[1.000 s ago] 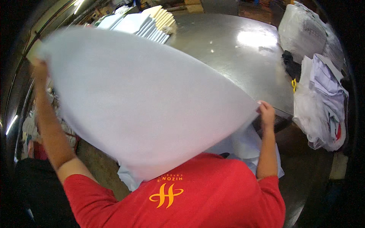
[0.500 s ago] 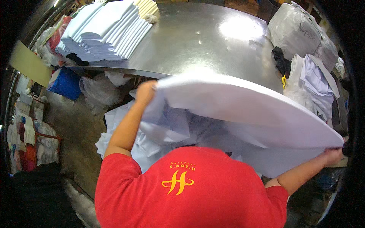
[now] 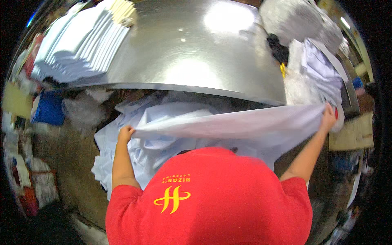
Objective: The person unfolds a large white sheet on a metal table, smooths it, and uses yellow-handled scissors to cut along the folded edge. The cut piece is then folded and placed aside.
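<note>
A white cloth (image 3: 232, 123) is stretched between my two hands, its upper edge pulled nearly straight and slightly higher at the right. My left hand (image 3: 126, 133) pinches one corner. At the other end my right hand (image 3: 328, 116) grips the cloth, raised higher beside the table's right corner. Below and behind the stretched cloth lies a heap of crumpled white cloth (image 3: 112, 149), reaching down to the floor. My body in a red shirt hides the near part of both.
A shiny metal table (image 3: 163, 53) spans the far side. On its left stand stacked folded white cloths (image 3: 81, 38) with yellow ones (image 3: 121, 11). To the right are a yellow-handled tool (image 3: 282, 70), black cloth (image 3: 277, 49), folded white cloth (image 3: 322, 65) and plastic-wrapped bundles (image 3: 294, 18). A blue bin (image 3: 49, 108) stands left.
Both hands have moved: the left one down and to the left, the right one up and to the left. The billowing cloth has dropped away from the table edge and flattened. The view has shifted.
</note>
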A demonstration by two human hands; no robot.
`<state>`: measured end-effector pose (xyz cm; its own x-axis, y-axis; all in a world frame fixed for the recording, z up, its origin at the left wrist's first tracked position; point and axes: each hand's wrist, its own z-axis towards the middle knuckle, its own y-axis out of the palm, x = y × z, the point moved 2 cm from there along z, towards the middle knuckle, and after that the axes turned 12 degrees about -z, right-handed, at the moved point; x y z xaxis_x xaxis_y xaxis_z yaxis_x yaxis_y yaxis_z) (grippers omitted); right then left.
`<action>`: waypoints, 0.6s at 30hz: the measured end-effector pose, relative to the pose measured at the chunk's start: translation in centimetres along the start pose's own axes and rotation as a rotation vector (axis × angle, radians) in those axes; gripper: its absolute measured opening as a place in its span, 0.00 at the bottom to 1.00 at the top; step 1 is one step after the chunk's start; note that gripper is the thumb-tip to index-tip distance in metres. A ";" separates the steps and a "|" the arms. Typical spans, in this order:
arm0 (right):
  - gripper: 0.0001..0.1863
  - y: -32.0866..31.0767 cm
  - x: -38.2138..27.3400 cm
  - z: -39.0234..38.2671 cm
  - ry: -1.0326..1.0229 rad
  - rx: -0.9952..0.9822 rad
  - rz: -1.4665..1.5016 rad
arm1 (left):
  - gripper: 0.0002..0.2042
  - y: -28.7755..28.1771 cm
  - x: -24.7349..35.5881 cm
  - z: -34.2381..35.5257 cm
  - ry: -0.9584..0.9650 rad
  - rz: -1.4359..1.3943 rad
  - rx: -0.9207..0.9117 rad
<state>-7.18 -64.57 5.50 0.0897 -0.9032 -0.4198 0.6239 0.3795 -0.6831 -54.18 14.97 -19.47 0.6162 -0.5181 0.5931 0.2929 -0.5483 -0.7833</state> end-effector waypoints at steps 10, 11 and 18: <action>0.10 9.1 -3.5 -11.4 0.169 -0.510 0.064 | 0.09 -17.9 2.7 1.8 0.280 0.039 0.938; 0.10 10.0 -3.9 -11.9 0.193 -0.521 0.054 | 0.08 -21.5 4.0 2.8 0.385 -0.017 1.087; 0.11 14.2 -3.6 -12.1 0.351 -0.371 -0.154 | 0.02 -18.6 4.2 13.1 0.149 -0.372 0.110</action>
<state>-8.09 -53.55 -9.93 -0.2862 -0.8567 -0.4292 0.2868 0.3508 -0.8915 -47.46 31.57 -4.80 0.3433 -0.3922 0.8534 0.5571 -0.6465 -0.5213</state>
